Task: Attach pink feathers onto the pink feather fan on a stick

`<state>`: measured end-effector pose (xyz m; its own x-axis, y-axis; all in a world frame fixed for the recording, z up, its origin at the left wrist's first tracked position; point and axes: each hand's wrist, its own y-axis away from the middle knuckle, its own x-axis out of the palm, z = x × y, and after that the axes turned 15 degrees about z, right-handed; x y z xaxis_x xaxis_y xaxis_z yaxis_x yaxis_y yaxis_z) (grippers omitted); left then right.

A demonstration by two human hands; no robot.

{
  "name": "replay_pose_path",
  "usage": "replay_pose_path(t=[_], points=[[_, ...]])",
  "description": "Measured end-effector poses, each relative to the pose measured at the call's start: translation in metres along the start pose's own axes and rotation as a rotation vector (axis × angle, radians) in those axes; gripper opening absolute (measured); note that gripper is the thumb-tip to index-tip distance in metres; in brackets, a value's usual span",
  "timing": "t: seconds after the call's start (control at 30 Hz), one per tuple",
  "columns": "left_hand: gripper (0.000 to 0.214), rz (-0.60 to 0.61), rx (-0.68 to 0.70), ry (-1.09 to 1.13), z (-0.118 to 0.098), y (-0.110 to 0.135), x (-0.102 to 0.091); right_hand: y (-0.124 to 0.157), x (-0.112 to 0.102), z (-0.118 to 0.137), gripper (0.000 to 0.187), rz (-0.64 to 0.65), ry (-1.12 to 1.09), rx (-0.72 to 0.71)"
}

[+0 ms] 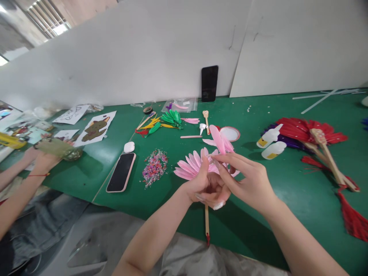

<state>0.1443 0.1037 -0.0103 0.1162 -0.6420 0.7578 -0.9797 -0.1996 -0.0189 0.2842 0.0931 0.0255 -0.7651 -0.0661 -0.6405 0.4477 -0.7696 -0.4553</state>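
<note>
My left hand [205, 187] is closed round the base of a pink feather fan [190, 165], whose wooden handle [206, 221] hangs down below the hand toward the table's front edge. My right hand [245, 177] pinches a single pink feather [217, 138] between thumb and fingers, holding it upright against the fan's right side. Both hands meet over the green table [287, 184]. Part of the fan's base is hidden by my fingers.
A phone [121, 172] and a white earbud case [129, 147] lie at the left, with a pile of sequins [155, 166] beside them. Loose coloured feathers [168, 119], glue bottles [270, 142], a red fan [310, 132] and another person's hands [43, 153] surround the spot.
</note>
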Motion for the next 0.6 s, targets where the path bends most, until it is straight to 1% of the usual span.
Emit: replay_pose_path(t=[0.17,0.33,0.6], points=[[0.1,0.039,0.013,-0.006,-0.0003,0.0005,0.0005,-0.0004,-0.0003,0.0009,0.018,0.009,-0.032,0.02],[0.101,0.004,-0.001,-0.009,0.0003,0.0009,0.0001,-0.0001,-0.0002,0.0006,0.019,0.019,-0.033,0.022],[0.103,0.059,0.025,-0.025,0.0001,0.0008,0.0023,-0.0003,-0.0004,0.0004,0.019,-0.002,-0.024,0.0]])
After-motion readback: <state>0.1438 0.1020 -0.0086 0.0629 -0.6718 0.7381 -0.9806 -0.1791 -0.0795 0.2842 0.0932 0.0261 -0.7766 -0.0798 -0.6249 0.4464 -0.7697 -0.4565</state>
